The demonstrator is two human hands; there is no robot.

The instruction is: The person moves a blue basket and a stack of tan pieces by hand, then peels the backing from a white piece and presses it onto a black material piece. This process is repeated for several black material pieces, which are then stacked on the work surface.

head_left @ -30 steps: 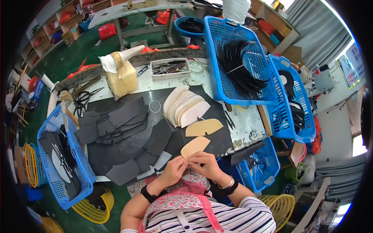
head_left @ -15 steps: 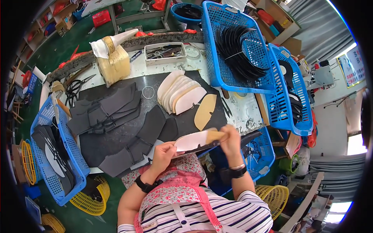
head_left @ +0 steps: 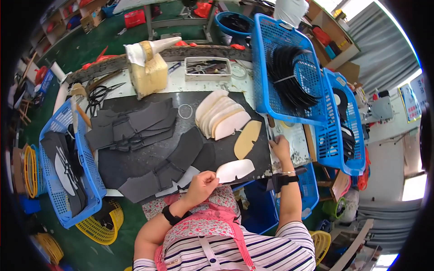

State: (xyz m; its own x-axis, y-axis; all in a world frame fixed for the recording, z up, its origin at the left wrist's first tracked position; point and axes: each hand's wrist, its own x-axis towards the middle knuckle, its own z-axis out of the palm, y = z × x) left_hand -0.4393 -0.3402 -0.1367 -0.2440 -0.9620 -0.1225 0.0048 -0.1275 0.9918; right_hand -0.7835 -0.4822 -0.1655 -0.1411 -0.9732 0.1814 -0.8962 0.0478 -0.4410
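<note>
My left hand (head_left: 201, 186) pinches the left end of a white curved, notched shoe-part piece (head_left: 235, 171) at the table's near edge. Farther right, my right hand (head_left: 280, 147) has its fingers closed at the near end of dark tweezers (head_left: 271, 131) on the tabletop; the fingers partly hide them. Beyond the white piece lies a single tan piece (head_left: 247, 139) of similar shape. A fanned stack of white and cream pieces (head_left: 221, 116) is behind it. Dark grey joined pieces (head_left: 185, 149) stretch left of my left hand, with a further dark stack (head_left: 135, 124) behind.
A blue basket with bundled black strips (head_left: 289, 81) stands at the back right, another blue basket (head_left: 332, 144) beside it. On the left is a blue basket (head_left: 92, 180) of dark parts. Scissors (head_left: 97, 97), a yellowish block (head_left: 148, 76) and a tool tray (head_left: 208, 77) line the back.
My right hand has let go of the white piece's right end and moved away to the tweezers. My left hand still holds the piece, now lower at the edge. The whole view has shifted.
</note>
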